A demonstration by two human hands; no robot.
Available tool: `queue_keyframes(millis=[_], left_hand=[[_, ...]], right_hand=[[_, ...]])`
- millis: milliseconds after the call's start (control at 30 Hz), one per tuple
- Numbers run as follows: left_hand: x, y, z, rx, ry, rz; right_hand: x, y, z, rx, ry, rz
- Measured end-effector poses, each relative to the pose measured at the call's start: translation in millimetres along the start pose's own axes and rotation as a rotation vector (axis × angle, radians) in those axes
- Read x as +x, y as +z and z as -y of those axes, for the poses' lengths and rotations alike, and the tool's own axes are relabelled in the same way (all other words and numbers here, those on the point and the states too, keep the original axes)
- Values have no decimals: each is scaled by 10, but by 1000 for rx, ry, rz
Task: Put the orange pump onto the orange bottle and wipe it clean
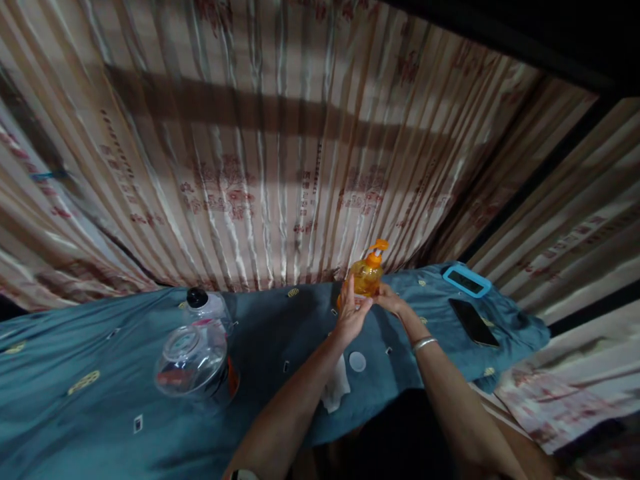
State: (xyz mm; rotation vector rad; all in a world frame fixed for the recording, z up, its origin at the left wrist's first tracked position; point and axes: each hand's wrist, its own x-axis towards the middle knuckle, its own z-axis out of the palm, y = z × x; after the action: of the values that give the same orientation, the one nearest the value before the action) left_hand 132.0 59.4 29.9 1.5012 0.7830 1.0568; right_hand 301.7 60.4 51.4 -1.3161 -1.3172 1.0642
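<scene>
A clear pump bottle of yellow liquid with an orange pump top [367, 272] is held tilted above the blue cloth, its top leaning to the right. My left hand [352, 315] is closed around its near left side, thumb up along the bottle. Against the lower right side, my right hand [389, 299] grips it too, its fingers partly hidden behind the bottle. Below my hands lie a small round white lid [357, 362] and a crumpled white tissue or cloth [337, 387], partly covered by my left forearm.
On the left stand a large clear plastic container [193, 363] and, behind it, a clear bottle with a black cap [207, 308]. A black phone [473, 322] and a blue-framed device [467, 281] lie on the blue cloth [270, 327] at right. Patterned curtains [280, 167] hang behind.
</scene>
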Motion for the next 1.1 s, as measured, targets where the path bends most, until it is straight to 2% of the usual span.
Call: queue_keyframes(millis=[267, 500, 633, 767, 967, 1100], left_hand=[[-36, -7, 8, 17, -4, 21], [-99, 52, -62, 18, -74, 25], [-149, 73, -67, 44, -69, 41], [-162, 65, -37, 37, -61, 78], [-153, 75, 35, -1, -50, 65], [-365, -98, 158, 74, -19, 55]], right_hand=[[-12, -57, -126, -31, 33, 14], [9, -65, -16, -28, 79, 82], [8, -97, 20, -24, 126, 83], [-21, -65, -32, 15, 137, 11], [-86, 32, -144, 83, 122, -140], [-136, 92, -326, 106, 98, -257]])
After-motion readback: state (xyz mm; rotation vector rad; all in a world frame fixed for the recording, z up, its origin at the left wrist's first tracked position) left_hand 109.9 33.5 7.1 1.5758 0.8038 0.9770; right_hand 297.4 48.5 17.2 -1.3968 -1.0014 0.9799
